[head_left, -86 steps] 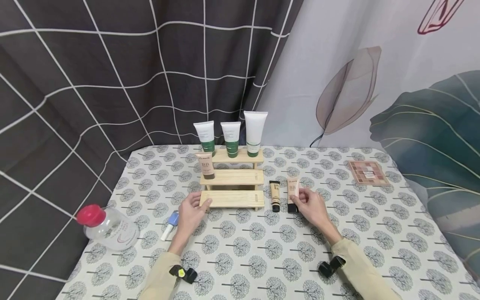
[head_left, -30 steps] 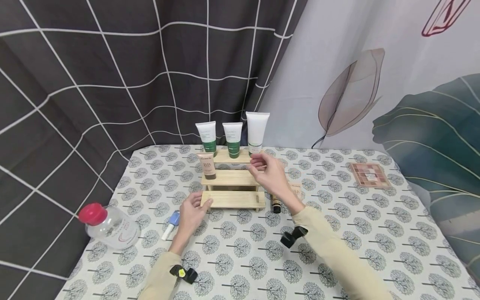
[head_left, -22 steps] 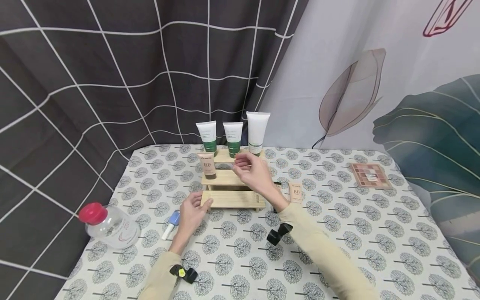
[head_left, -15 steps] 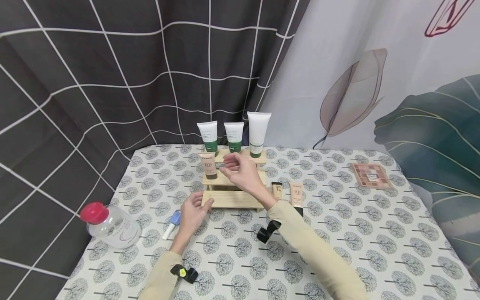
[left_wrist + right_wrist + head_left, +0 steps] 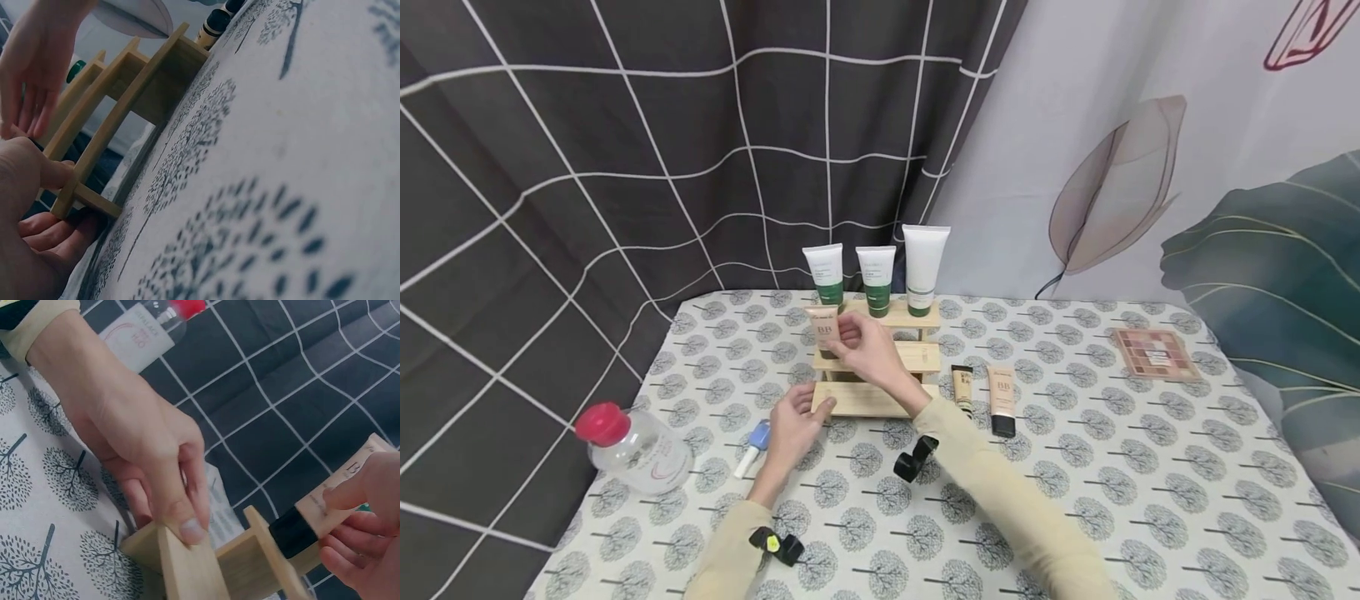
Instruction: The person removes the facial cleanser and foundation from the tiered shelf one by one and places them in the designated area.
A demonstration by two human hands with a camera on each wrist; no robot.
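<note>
A three-step wooden display rack point(image 5: 865, 400) stands on the table, and my left hand point(image 5: 792, 429) grips the left end of its lowest step. In the right wrist view that hand's thumb lies on top of the step. On the middle step's left end stands a beige BB cream tube point(image 5: 822, 320) with a dark cap. My right hand point(image 5: 874, 357) holds this tube by its right side, thumb in front and fingers behind in the right wrist view. Three white-and-green tubes point(image 5: 877, 275) stand along the top step.
Right of the rack lie a small black-and-gold tube point(image 5: 962, 387) and another BB cream tube point(image 5: 1001, 392). An eyeshadow palette point(image 5: 1156, 354) lies farther right. Left of the rack are a blue-and-white item point(image 5: 756, 442) and a clear bottle point(image 5: 647, 454) with a red cap.
My right hand let go of the BB cream tube on the table, moved left across the rack and took hold of the one on the middle step. My left hand stayed on the rack.
</note>
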